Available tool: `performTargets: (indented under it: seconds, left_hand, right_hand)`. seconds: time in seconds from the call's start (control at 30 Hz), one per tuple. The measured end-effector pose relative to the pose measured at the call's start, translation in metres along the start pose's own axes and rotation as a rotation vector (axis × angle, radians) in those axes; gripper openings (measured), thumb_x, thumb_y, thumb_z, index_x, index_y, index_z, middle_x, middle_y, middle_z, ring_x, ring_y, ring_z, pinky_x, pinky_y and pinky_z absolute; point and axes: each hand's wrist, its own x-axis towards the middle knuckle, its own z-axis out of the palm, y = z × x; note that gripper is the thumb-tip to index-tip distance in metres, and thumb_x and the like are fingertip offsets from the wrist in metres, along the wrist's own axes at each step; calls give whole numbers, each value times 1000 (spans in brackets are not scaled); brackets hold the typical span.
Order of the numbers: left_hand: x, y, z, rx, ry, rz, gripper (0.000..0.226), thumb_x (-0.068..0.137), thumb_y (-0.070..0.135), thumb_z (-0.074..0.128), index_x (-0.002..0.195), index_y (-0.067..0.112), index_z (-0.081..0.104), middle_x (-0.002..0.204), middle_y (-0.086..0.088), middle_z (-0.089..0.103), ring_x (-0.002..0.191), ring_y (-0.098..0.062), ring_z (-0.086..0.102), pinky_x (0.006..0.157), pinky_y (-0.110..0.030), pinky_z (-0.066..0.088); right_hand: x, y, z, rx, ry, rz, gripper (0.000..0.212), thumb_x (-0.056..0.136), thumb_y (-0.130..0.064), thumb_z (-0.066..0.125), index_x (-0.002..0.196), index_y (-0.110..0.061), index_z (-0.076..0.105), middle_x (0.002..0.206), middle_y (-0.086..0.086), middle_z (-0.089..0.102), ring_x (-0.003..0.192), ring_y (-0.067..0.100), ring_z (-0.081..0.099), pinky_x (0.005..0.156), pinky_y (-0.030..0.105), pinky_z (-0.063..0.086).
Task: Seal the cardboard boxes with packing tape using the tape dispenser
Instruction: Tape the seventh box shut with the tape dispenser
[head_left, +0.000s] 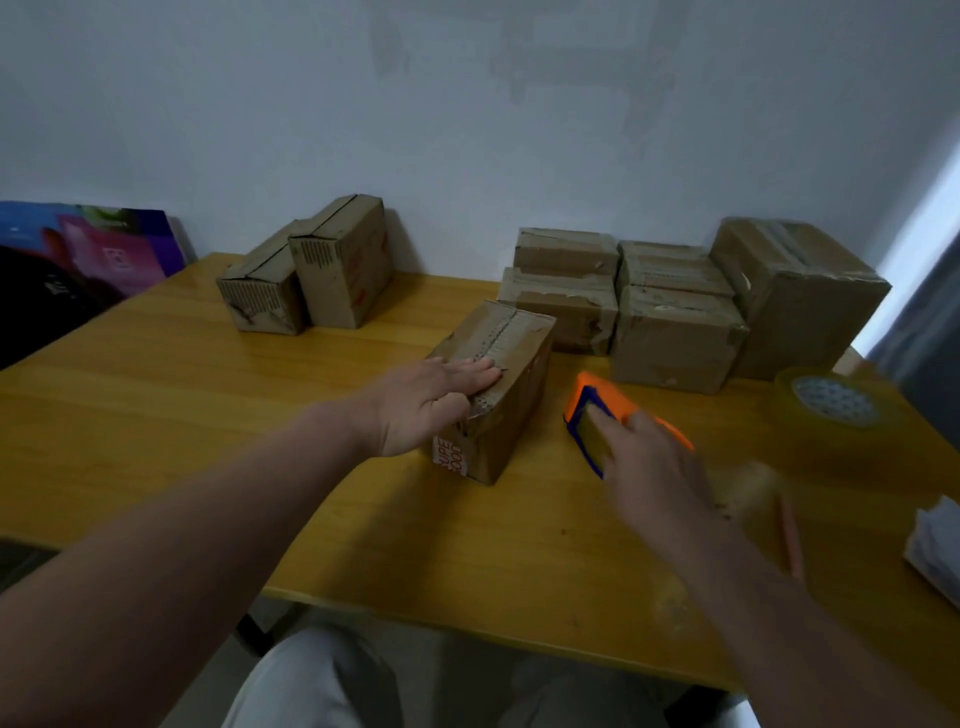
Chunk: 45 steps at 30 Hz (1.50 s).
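While left fingers (480, 372) lie flat on the box (511, 421), blurred right fingers (612, 425) touch the dispenser (583, 399), grip unclear

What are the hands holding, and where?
Left hand lies flat on the box, holding nothing. Right hand covers the near end of the dispenser; blur hides any grip.

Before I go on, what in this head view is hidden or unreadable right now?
Head view only:
- Whether the right hand grips the orange-and-blue tape dispenser: motion blur, and the hand covers its rear.
- Near brown cardboard box: the flat left hand covers the near end of its top seam.
- White crumpled object: cut off by the right edge.
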Motion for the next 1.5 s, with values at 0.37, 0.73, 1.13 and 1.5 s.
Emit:
performTargets:
  seconds: [0.37,0.73,1.13,1.5]
  left_hand:
    - [-9,9,1,235,-116,-67,96,83,40,61,152,21,-4,160,-1,-5,146,-20,7,116,-33,12]
    - [-9,-3,0,112,-45,9,96,74,54,57,152,17,14,157,5,10,142,-16,12,113,-27,15]
    - [-16,-12,-2,46,-70,21,79,75,59,26,150,35,17,157,11,11,142,0,6,115,-36,-5]
    - [-15,-18,1,-27,-35,60,83,70,61,6,147,35,21,156,11,13,144,-5,7,118,-35,-2]
  right_hand:
    - [-9,-74,-16,1024,-189,306,26,99,-29,48,117,-14,60,89,0,67,81,13,63,71,25,53]
    - [0,-97,-23,1774,-318,723,5,92,-5,57,89,-7,61,80,7,63,77,16,59,66,26,51]
    - [2,-110,-4,1467,-54,685,15,89,-7,62,102,-15,62,85,6,67,70,15,59,57,26,50]
    - [-17,-123,3,1026,-49,172,81,94,-13,54,151,-39,2,153,-6,31,126,20,49,91,32,51]
